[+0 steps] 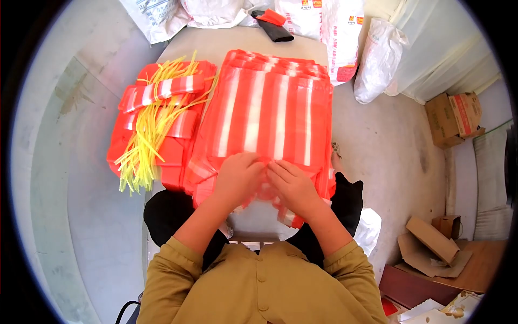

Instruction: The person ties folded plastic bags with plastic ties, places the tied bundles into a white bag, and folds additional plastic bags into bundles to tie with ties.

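Note:
A thick stack of red-and-white striped plastic bags (267, 108) lies in front of me, its near edge hanging toward my lap. My left hand (240, 175) is closed at that near edge, fingertips gathered on the top sheet. Close beside it, my right hand (291, 186) also has its fingers bent onto the plastic, the two hands almost meeting. The thumbs are mostly hidden. To the left, a bunch of yellow plastic strips (145, 137) lies across folded red bundles (164, 93).
White printed sacks (342, 38) stand along the far side, near a black-and-red item (275, 24). Another white sack (380, 59) leans farther right. Cardboard boxes (455, 119) sit by the right wall, with opened cardboard (434, 245) nearer me. A pale wall (81, 162) runs along the left.

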Available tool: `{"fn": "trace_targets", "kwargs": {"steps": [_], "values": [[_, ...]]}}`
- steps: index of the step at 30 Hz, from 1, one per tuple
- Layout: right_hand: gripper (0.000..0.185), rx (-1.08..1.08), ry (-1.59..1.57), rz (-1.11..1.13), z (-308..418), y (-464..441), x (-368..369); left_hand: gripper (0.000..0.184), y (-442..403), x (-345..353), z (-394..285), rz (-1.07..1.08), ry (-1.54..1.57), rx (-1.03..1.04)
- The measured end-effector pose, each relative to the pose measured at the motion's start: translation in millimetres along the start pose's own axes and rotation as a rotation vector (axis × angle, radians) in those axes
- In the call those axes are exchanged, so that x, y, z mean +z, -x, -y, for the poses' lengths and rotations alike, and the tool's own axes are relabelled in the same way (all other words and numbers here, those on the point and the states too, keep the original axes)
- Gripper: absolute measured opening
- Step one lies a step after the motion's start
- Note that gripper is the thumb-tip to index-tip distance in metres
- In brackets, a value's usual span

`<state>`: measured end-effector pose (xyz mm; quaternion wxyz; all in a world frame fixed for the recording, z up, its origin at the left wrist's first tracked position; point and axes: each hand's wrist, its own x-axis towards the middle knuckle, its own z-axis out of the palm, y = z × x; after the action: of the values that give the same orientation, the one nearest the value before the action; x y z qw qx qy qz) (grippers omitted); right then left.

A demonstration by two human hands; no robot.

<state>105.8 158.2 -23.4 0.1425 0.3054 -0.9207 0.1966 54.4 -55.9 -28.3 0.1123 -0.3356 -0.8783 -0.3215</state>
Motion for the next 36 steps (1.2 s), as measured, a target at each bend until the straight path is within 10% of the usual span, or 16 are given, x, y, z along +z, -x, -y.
{"fn": "trace_targets", "kwargs": {"steps": [28,36], "values": [[0.021,0.190,-0.048,0.113,0,-26,-28,0.039,9,-45,20,0.077,-0.230,0.107],[0.018,0.369,-0.185,0.551,-5,-42,-67,0.032,9,-95,11,0.322,0.093,-0.361]]}}
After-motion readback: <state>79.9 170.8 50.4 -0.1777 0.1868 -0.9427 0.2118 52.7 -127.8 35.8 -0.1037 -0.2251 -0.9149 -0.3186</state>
